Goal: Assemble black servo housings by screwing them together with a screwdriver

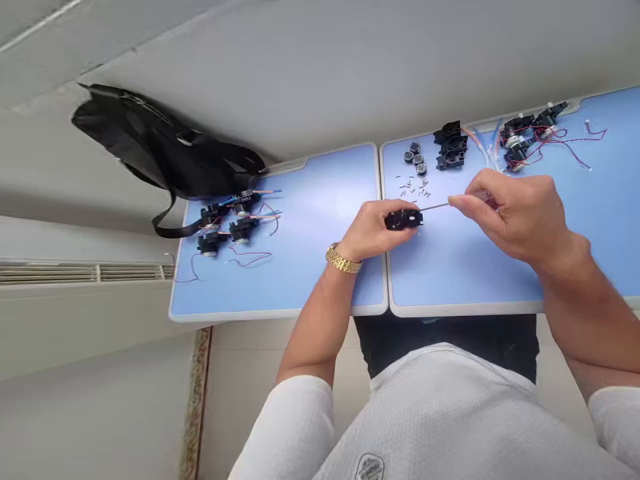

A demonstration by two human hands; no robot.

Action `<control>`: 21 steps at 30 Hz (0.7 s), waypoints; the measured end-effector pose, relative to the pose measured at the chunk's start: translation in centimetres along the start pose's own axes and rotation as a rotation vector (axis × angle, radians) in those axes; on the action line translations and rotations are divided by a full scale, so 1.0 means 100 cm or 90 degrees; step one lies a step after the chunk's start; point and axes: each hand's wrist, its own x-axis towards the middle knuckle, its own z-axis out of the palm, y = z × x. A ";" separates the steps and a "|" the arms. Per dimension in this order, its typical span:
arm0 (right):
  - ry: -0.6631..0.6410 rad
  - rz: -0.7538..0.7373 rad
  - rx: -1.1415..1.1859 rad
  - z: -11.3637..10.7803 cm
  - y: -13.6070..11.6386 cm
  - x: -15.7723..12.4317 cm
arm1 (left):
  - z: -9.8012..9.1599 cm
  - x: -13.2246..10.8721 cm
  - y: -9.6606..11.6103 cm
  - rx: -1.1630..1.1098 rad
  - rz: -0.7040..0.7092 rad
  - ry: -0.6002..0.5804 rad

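The left hand [370,230] grips a small black plastic housing [403,219] at frame centre, while the right hand [510,210] pinches a thin screwdriver [435,207] with its tip at the housing. Just above lie loose screws [413,187], round motors [416,158] and bare black housings [451,145]; wired assemblies [229,223] sit at left on the blue table [320,200], with more wired assemblies [523,139] at upper right.

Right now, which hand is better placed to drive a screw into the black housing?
Right hand, probably: it grips the screwdriver, and the shaft's tip reaches the black housing. The left hand is occupied holding that housing.
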 end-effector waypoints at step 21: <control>-0.068 0.070 0.073 0.000 -0.003 0.002 | 0.001 0.000 0.000 0.038 0.003 0.002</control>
